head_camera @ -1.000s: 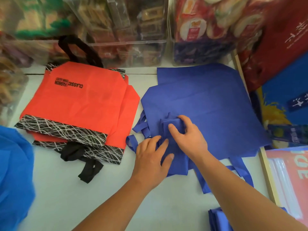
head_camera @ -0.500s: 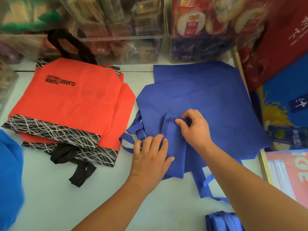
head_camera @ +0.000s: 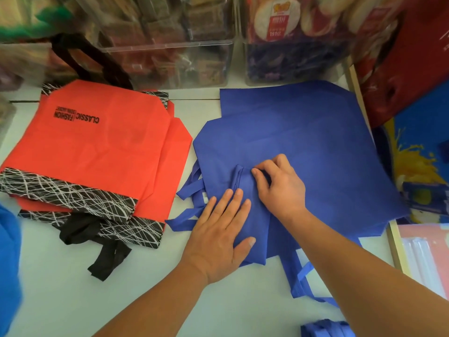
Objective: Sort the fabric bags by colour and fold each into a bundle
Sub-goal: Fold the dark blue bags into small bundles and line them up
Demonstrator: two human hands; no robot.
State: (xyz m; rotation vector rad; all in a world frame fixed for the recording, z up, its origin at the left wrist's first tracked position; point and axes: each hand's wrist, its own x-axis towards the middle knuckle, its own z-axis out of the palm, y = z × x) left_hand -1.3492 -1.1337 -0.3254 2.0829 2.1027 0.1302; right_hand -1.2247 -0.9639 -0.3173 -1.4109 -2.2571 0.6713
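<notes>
The left hand point(head_camera: 218, 242) has slid lower and lies flat (grip loose) on the folded blue fabric bag point(head_camera: 257, 221); the right hand point(head_camera: 279, 188) still pinches its top.

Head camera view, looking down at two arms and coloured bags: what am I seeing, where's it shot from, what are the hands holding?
No machine here: a person works bare-handed, filmed by a camera worn on the head, looking down. On the pale table lie a stack of orange fabric bags with black-and-white trim and, to its right, flat blue fabric bags. On those lies a narrow folded blue bag. The left hand presses flat on it; the right hand pinches its top fold.
</notes>
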